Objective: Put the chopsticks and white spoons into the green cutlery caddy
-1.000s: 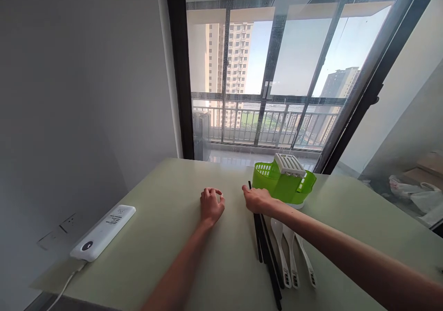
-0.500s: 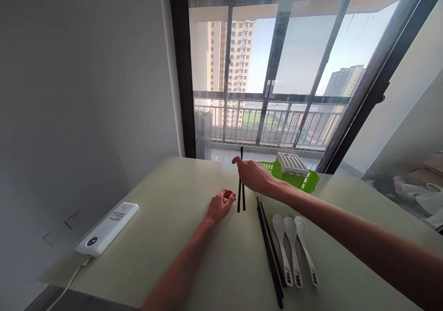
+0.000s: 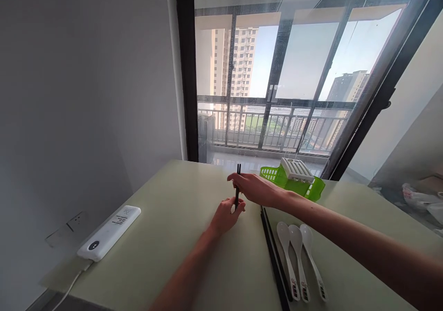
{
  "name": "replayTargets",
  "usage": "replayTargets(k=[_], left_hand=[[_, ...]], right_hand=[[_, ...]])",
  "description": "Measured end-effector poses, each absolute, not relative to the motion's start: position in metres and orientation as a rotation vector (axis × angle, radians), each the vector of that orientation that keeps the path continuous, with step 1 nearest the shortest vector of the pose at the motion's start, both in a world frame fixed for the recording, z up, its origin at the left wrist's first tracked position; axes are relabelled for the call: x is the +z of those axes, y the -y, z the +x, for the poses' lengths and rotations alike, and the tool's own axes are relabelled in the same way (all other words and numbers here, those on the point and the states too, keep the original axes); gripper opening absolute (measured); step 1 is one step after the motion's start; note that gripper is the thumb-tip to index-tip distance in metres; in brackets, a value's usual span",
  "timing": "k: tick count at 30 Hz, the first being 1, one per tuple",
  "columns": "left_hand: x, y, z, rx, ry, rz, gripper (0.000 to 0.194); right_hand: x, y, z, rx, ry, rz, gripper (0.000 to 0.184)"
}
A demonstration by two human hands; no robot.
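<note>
A pair of black chopsticks (image 3: 237,196) stands nearly upright above the table. Around their upper part the fingers of my right hand (image 3: 254,186) are closed. My left hand (image 3: 224,216) has its thumb and fingers curled about the lower ends, whose tips are hidden in it. More black chopsticks (image 3: 272,251) lie on the table to the right of my left hand. Beside them are three white spoons (image 3: 296,248), bowls pointing away from me and printed handles towards me.
Behind my right forearm sits a green plastic basket (image 3: 272,174) with a white slotted rack (image 3: 297,169) on it. A white device (image 3: 110,232) with a cable lies at the table's left edge, near the wall. A glass door (image 3: 238,85) rises beyond the table (image 3: 173,200).
The held chopsticks, crossed and spread before, are now close together. My right hand has lowered them, and my left hand has moved right and closed around their lower ends.
</note>
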State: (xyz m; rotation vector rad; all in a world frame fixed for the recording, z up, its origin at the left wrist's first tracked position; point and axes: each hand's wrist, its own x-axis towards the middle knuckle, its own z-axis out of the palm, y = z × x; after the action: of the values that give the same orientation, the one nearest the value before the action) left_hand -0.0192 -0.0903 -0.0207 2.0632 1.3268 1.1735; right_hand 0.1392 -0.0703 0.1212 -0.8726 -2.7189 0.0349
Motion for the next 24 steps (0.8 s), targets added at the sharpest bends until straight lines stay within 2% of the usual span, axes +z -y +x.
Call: replayTargets(k=[4,9,17,24], left_hand=[[-0.022,0.091,-0.020,1.117,-1.299,2.087,0.042],[-0.025,0.091,-0.020,1.085,-1.301,2.097,0.034],[-0.025,0.090,-0.021,1.070,-1.289,2.082,0.033],[-0.026,0.090,-0.021,1.063,-1.294,2.076,0.026]], right_hand=[[0.118,0.069,0.143,0.072,2.687,-0.828,0.034],[0.119,0.069,0.149,0.099,2.661,-0.819,0.032],[0.129,0.064,0.155,0.262,2.541,-0.755,0.029],[0.133,0.062,0.158,0.440,2.415,-0.821,0.042]])
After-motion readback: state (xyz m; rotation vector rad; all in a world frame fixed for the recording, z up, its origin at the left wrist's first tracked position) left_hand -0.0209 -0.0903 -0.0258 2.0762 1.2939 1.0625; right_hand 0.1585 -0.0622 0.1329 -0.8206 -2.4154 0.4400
